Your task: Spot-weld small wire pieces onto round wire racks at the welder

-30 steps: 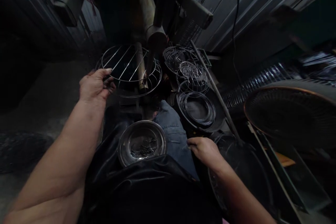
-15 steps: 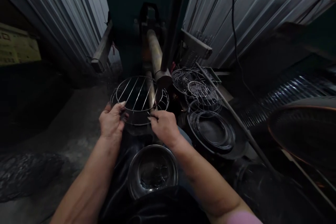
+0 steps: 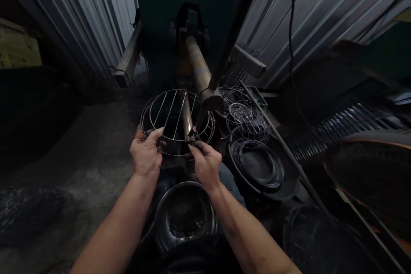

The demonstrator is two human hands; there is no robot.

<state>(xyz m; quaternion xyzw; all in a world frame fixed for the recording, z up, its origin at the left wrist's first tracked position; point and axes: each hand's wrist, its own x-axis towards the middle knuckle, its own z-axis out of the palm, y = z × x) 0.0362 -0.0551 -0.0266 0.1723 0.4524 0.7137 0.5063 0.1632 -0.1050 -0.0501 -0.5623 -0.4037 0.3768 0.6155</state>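
If my left fingers [image 3: 156, 133] slip, the pinched wire rack [image 3: 180, 115] could tilt; what my right fingers [image 3: 196, 151] hold by its near rim, I can't make out.

Dimly lit, sinking into deep shadow along both sides. Walled at upper left by ribbed, pale grey metal sheeting [image 3: 81, 13], and at upper right by slanting corrugated panels [image 3: 268, 34], crossed by a hanging black cable [image 3: 291, 34]. Backed between the two by a dark green upright surface [image 3: 157, 0]. Floored at left in grey, concrete-like ground [image 3: 99, 137], mottled and scuffed. Edged at far left with a dull yellow box-like form [image 3: 19, 47], too dark to identify.
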